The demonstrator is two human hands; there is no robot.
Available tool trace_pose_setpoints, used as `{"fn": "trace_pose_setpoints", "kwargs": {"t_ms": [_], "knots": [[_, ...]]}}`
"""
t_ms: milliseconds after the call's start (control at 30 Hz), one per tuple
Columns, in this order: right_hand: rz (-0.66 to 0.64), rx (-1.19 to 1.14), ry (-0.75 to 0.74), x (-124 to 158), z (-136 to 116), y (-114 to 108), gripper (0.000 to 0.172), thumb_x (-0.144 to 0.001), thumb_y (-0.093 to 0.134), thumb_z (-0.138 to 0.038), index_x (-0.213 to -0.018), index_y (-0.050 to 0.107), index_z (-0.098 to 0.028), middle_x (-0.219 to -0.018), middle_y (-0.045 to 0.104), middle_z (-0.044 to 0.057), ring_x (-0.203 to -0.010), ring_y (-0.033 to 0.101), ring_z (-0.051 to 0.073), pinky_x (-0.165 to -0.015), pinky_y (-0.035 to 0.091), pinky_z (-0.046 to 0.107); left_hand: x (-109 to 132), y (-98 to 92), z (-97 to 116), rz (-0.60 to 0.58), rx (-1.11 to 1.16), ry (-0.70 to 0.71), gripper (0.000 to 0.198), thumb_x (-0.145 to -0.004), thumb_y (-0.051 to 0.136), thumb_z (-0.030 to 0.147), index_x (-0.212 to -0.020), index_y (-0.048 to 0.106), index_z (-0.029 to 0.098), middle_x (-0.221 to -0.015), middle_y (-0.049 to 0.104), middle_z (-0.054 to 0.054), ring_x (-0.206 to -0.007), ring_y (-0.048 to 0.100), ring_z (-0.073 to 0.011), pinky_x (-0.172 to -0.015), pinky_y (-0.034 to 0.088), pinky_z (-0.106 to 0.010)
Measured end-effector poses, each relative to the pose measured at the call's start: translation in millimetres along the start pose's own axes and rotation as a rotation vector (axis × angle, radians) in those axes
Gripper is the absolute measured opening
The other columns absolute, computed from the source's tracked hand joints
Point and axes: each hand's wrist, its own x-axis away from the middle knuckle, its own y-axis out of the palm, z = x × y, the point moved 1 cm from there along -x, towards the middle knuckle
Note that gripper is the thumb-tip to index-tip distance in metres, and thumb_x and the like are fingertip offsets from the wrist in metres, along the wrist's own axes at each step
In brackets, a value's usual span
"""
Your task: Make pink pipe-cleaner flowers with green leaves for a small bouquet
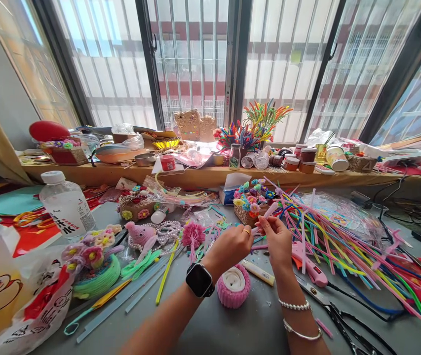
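My left hand (232, 245), with a ring and a black smartwatch on the wrist, is closed in a pinch on a pink pipe cleaner (269, 213). My right hand (277, 239), with bracelets at the wrist, pinches the same pink pipe cleaner from the other side. Both hands meet above the grey table (225, 330). Just below them stands a small round pink-wrapped pot (234, 286). A pink glue gun (308, 266) lies right of my right hand, beside a big fan of coloured pipe cleaners (343, 241).
Scissors (328, 305) lie at the lower right. A water bottle (65, 202) and a plastic bag (14, 296) stand at the left. Flower baskets (250, 204) and a green-wrapped pot (97, 276) crowd the table. Jars and craft goods line the windowsill (210, 175).
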Motion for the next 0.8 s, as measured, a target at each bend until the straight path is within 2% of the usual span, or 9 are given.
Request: {"fn": "trace_pose_setpoints", "kwargs": {"t_ms": [167,567,667,733,800], "knots": [[0.015,-0.015,0.014,-2,3,-1,0.028,-0.061,0.063,-0.040,-0.070,0.055,-0.014,-0.058,0.061,0.001,-0.052,0.054,0.013,-0.051,0.042,0.025,-4,0.6,-5,0.006,-0.057,0.109,0.017,-0.078,0.035,0.004,-0.082,0.052,0.009,-0.075,0.055,-0.006,-0.065,0.053,-0.0166,-0.051,0.042,-0.027],[0.012,-0.018,0.002,1,1,1,0.026,-0.061,0.064,-0.039,-0.070,0.055,-0.015,-0.059,0.062,0.002,-0.054,0.054,0.014,-0.052,0.042,0.026,1,1.5,-10,0.018,0.000,0.104,0.019,-0.078,0.037,0.005,-0.081,0.055,0.009,-0.076,0.056,-0.008,-0.067,0.053,-0.0175,-0.053,0.042,-0.027],[0.019,-0.042,-0.003,1,0,0,0.025,-0.061,0.064,-0.037,-0.070,0.057,-0.015,-0.059,0.062,0.001,-0.052,0.053,0.012,-0.051,0.041,0.025,3,7.6,-13,0.060,0.175,-0.032,0.020,-0.079,0.038,0.007,-0.085,0.057,0.010,-0.077,0.057,-0.008,-0.068,0.053,-0.0165,-0.056,0.044,-0.026],[0.021,-0.093,-0.008,1,-1,0,0.023,-0.061,0.065,-0.036,-0.069,0.057,-0.015,-0.058,0.061,0.000,-0.050,0.051,0.011,-0.051,0.040,0.023,4,14.0,-16,0.150,0.424,-0.228,0.020,-0.081,0.040,0.012,-0.087,0.060,0.013,-0.077,0.056,-0.006,-0.069,0.053,-0.0144,-0.060,0.044,-0.025],[0.024,-0.174,0.002,1,-2,1,0.022,-0.061,0.066,-0.035,-0.068,0.058,-0.015,-0.057,0.061,0.000,-0.048,0.048,0.009,-0.049,0.039,0.022,4,20.8,-19,0.295,0.730,-0.459,0.019,-0.080,0.045,0.019,-0.085,0.063,0.015,-0.077,0.056,-0.005,-0.070,0.053,-0.0132,-0.064,0.045,-0.025]]}}
